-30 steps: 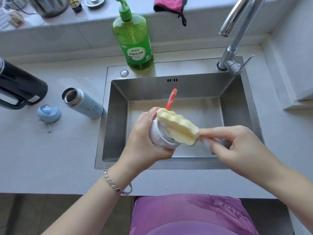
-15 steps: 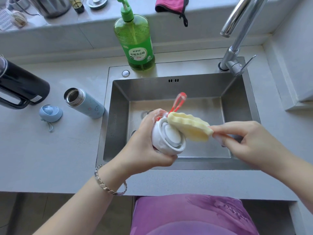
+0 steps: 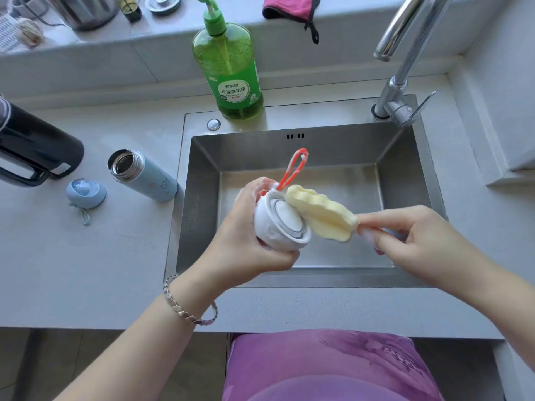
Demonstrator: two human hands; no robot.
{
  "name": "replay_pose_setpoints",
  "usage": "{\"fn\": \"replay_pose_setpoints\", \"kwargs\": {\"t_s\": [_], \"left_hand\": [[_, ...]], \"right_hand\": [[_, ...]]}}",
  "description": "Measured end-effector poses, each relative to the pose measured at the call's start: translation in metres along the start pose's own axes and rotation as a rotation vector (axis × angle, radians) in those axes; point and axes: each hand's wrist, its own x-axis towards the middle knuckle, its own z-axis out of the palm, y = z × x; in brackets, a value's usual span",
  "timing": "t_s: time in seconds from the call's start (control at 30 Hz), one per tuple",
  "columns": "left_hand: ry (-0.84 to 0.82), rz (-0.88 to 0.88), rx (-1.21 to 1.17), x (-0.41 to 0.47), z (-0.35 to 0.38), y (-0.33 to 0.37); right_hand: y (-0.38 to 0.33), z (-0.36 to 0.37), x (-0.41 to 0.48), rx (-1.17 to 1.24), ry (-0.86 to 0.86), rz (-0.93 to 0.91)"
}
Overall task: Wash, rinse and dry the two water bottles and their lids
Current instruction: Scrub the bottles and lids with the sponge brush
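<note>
My left hand [image 3: 246,227] curls round the white lid [image 3: 278,224] above the sink [image 3: 199,198]; my right hand [image 3: 419,238] pinches the sponge brush [image 3: 321,215] touching it

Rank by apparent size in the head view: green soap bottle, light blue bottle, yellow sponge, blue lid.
1. green soap bottle
2. light blue bottle and yellow sponge: about alike, and the sponge is held nearer the camera, so no ranking between them
3. blue lid, smallest

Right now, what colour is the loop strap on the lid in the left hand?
The strap is orange-red; head view.
</note>
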Motion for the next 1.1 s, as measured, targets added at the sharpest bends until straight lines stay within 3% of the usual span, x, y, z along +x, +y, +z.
{"fn": "replay_pose_setpoints", "kwargs": {"t_s": [0.27,0.57,0.77,1.1], "left_hand": [[0.235,0.078,0.153,0.005,0.002,-0.002],[0.161,0.111,0.197,0.002,0.002,-0.007],[0.058,0.061,0.221,-0.001,0.003,-0.010],[0.040,0.006,0.137,-0.005,0.005,-0.014]], "right_hand": [[-0.009,0.002,-0.011,0.130,-0.086,0.009],[-0.006,-0.008,-0.018,0.016,-0.083,-0.031],[-0.005,0.000,-0.016,0.016,-0.138,-0.085],[-0.004,0.008,-0.007,0.086,-0.106,-0.081]]}}
